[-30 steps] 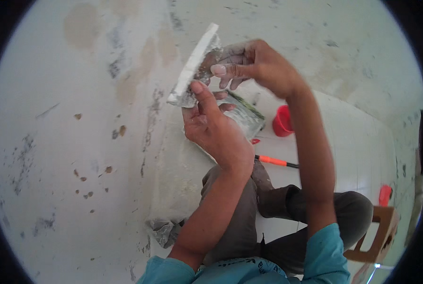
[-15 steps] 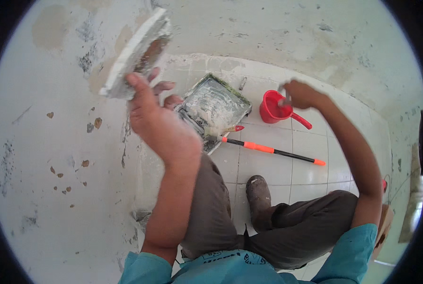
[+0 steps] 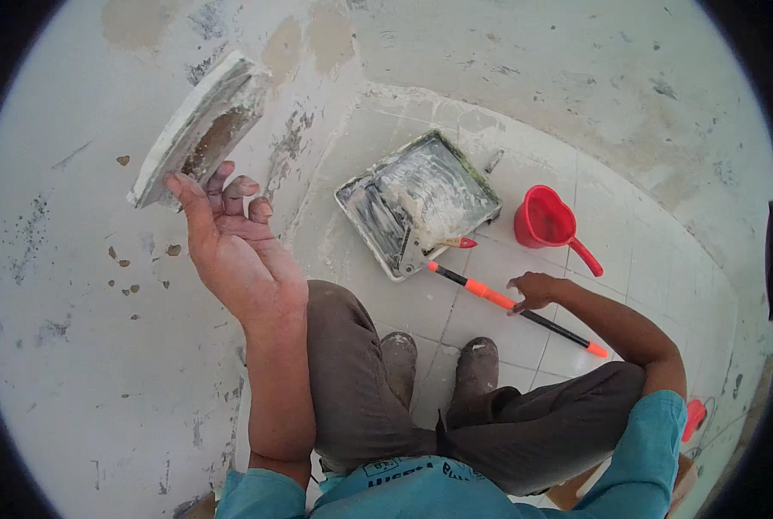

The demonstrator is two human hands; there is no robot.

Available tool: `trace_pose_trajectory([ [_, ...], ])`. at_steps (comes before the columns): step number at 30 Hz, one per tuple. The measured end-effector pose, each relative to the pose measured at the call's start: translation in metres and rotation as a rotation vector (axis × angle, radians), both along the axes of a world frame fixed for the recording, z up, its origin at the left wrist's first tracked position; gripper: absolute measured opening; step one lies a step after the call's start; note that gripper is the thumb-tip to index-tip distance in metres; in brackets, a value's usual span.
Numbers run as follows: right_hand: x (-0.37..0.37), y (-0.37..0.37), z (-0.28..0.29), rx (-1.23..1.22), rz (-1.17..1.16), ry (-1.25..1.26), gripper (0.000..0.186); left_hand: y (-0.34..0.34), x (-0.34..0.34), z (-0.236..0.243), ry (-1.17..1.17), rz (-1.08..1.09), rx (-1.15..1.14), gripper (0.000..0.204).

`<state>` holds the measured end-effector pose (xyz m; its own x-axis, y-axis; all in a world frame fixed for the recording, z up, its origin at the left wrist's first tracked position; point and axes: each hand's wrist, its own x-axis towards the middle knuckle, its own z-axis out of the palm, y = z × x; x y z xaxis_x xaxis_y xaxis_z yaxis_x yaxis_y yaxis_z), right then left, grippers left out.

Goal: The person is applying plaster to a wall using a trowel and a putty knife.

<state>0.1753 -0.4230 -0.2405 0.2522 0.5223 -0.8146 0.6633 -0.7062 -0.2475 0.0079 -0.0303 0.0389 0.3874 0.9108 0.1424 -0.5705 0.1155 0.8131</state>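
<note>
My left hand point(image 3: 231, 246) holds a curved pad point(image 3: 194, 130), crusted with white material and brown on its inner face, up at the left, pinched at its lower end with the other fingers curled beside it. Lower right, my right hand point(image 3: 529, 290) has its fingers apart just above or touching an extension pole point(image 3: 551, 325) in orange and black; contact is unclear. The pole's far end rests at a paint tray point(image 3: 438, 173) smeared with white and grey. A brush with a red handle point(image 3: 460, 243) lies across the tray's right part.
A red dipper point(image 3: 542, 221) stands right of the tray on the tiled floor point(image 3: 603, 233), with a small grey object point(image 3: 495, 161) behind. A patched, flaking wall point(image 3: 75, 259) rises at the left. My booted feet point(image 3: 473, 372) are below. A red object point(image 3: 694, 418) lies at the far right.
My left hand with the pad has moved left, away from my right hand. My right hand went right toward the dipper, then down to the pole. My legs have shifted, showing both boots.
</note>
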Motion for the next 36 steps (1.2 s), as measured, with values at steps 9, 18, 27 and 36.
trace_pose_trajectory([
  [9,-0.017,0.013,-0.048,0.089,0.004,0.044,0.066,-0.004,0.012,-0.011,-0.018,-0.048,-0.028,0.034],
  [18,-0.007,0.019,-0.004,0.281,0.010,0.062,0.051,0.003,0.023,-0.013,-0.031,-0.096,-0.063,0.033],
  [27,0.001,0.029,0.067,0.653,-0.211,-0.168,0.050,0.027,0.028,-0.031,-0.123,-0.220,-0.066,0.026],
  [36,0.024,0.036,0.129,0.846,-0.306,-0.230,0.045,0.069,0.015,-0.062,0.016,-0.250,0.198,0.033],
])
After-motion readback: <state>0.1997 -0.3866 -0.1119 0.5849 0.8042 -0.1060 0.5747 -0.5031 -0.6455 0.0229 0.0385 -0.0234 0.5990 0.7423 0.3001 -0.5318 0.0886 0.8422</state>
